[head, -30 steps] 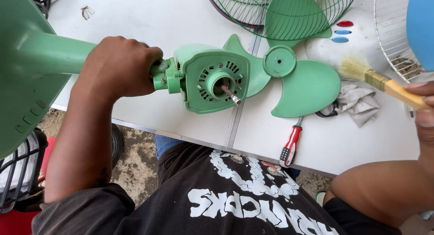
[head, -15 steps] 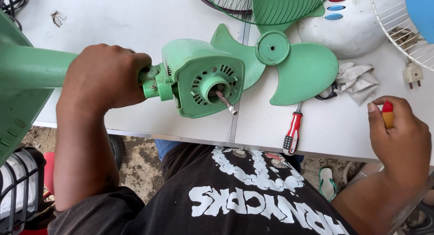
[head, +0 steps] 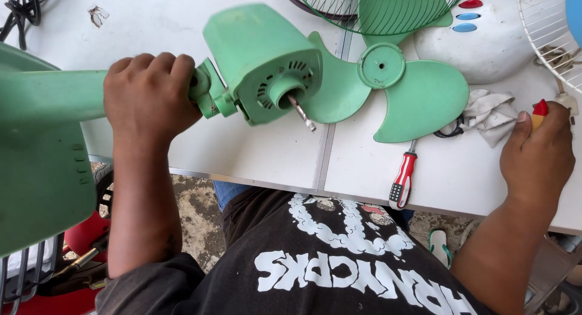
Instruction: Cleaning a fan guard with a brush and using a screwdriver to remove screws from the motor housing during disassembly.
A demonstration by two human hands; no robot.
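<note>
My left hand [head: 148,94] is clenched around the neck of a green fan, just behind its motor housing [head: 260,60]. The housing is lifted over the white table [head: 242,154], with its bare metal shaft [head: 301,113] pointing down and to the right. The fan's green stand and base [head: 36,169] fill the left edge. A green three-blade propeller [head: 388,91] lies flat beside the motor. My right hand [head: 536,157] rests on the table at the far right. It is closed on a brush handle whose red and yellow end [head: 538,112] sticks out; the bristles are hidden.
A red-and-white-handled screwdriver [head: 403,175] lies near the table's front edge. A crumpled grey rag [head: 488,112] sits beside my right hand. At the back are a white fan base with coloured buttons [head: 479,42], a green grille [head: 376,6] and a white grille [head: 548,24].
My right hand has come down from holding the brush out to rest on the table by the rag. My left hand has tipped the motor head up, closer to me.
</note>
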